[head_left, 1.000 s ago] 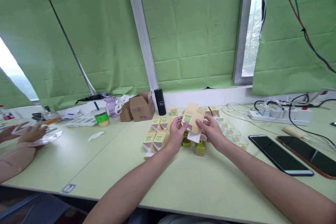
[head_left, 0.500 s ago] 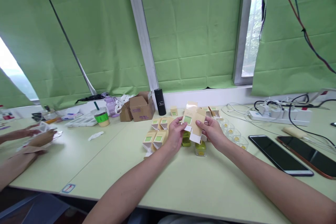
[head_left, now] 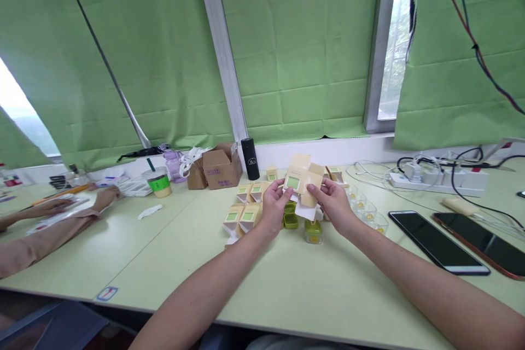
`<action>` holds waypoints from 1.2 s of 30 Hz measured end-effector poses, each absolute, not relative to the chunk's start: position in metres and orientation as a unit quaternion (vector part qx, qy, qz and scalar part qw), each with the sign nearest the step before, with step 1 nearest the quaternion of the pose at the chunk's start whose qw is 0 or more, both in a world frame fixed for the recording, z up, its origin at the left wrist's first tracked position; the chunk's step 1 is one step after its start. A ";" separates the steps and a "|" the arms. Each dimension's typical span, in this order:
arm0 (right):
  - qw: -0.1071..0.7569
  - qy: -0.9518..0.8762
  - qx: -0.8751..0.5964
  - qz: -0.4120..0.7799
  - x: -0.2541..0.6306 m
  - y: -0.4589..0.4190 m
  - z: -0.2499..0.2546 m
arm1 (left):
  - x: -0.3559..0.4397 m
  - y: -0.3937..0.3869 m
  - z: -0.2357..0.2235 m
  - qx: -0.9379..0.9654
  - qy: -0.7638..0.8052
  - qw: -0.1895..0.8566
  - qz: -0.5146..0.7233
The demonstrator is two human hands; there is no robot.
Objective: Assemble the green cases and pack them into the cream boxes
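Between my two hands is a small tan cardboard box point(head_left: 304, 179), partly flattened, with a green window and white-backed flaps sticking out. My left hand point(head_left: 274, 209) pinches its left side, thumb on the front. My right hand point(head_left: 334, 202) grips the right side the same way. Just below it on the table stands a clear container with a green lid point(head_left: 313, 231), and beside that are green lids point(head_left: 291, 221). Several folded tan boxes point(head_left: 250, 214) with green windows stand to the left of my hands. To the right are clear cups point(head_left: 368, 211) with yellow bits inside.
Two phones point(head_left: 437, 241) lie at the right, near a power strip point(head_left: 438, 181) with tangled cables. Behind are a black bottle point(head_left: 250, 159), a brown carton point(head_left: 222, 167) and a drink cup point(head_left: 159, 182). A co-worker's arms point(head_left: 53, 240) reach over the table at far left.
My hands have tilted the box slightly, and its flaps have shifted outward. The co-worker's hands at the left have moved apart, one reaching farther across the table.
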State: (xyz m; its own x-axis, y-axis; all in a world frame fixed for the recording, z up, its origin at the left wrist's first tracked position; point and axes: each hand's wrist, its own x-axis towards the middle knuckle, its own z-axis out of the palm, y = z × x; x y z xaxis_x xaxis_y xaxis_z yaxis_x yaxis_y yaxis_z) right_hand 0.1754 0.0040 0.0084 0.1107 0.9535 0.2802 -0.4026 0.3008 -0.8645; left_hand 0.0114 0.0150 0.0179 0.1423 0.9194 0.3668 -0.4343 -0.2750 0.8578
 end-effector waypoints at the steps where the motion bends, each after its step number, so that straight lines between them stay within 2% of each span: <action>1: 0.680 -0.447 -0.309 0.492 0.175 0.003 0.009 | 0.011 0.015 0.018 0.525 0.234 0.542 0.613; 5: 0.699 -0.473 -0.295 0.449 0.174 0.004 0.011 | 0.008 0.014 0.019 0.590 0.245 0.449 0.625; 12: 0.713 -0.497 -0.327 0.371 0.176 0.011 0.008 | 0.001 0.009 0.019 0.689 0.294 0.168 0.641; 22: 0.712 -0.491 -0.382 0.324 0.183 0.015 0.000 | -0.003 0.010 0.016 0.738 0.269 -0.005 0.618; 26: 0.732 -0.448 -0.363 0.364 0.183 0.019 -0.001 | -0.006 0.014 0.012 0.758 0.232 -0.096 0.602; 31: 0.732 -0.455 -0.365 0.352 0.184 0.021 -0.004 | -0.007 0.017 0.009 0.763 0.216 -0.147 0.591; 36: 0.713 -0.496 -0.389 0.306 0.186 0.018 -0.004 | -0.005 0.019 0.012 0.763 0.227 -0.099 0.597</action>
State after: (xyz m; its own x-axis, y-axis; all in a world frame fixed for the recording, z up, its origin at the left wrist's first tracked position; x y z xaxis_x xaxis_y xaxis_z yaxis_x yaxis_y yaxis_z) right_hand 0.1856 0.0178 -0.0043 0.3205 0.8229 0.4692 -0.0513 0.5096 -0.8589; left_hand -0.0052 0.0190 0.0122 0.1832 0.2280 0.9563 0.4656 -0.8768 0.1198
